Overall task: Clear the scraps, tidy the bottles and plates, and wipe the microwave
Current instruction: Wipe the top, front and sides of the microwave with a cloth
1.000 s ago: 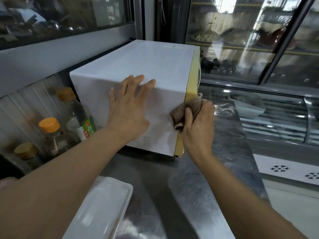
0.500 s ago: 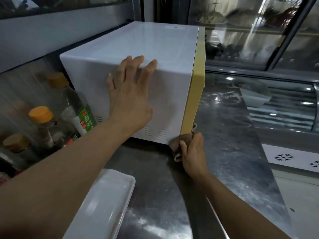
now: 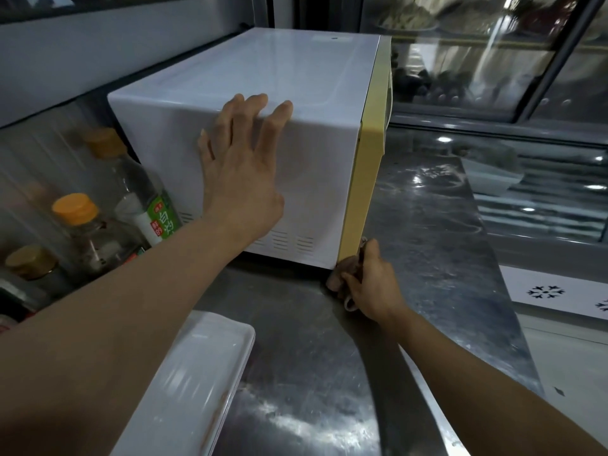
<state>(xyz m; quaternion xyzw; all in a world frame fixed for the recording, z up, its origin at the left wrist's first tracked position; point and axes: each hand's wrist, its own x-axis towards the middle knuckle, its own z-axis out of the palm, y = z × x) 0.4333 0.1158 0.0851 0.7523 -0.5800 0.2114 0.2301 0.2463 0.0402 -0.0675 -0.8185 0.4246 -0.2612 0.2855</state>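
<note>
Microwave [image 3: 296,103] sits mid-frame on the steel tabletop [image 3: 427,241] — left hand [image 3: 241,179] flat on its white side, fingers spread. Right hand [image 3: 371,284] grips a brown cloth [image 3: 348,268] at its lower front corner — bottles [image 3: 131,192] at left.

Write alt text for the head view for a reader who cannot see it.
A person's left hand presses flat on the side of a white microwave while the right hand holds a brown cloth at its lower front corner. Bottles stand to the left, and a white tray lies on the steel counter.
</note>
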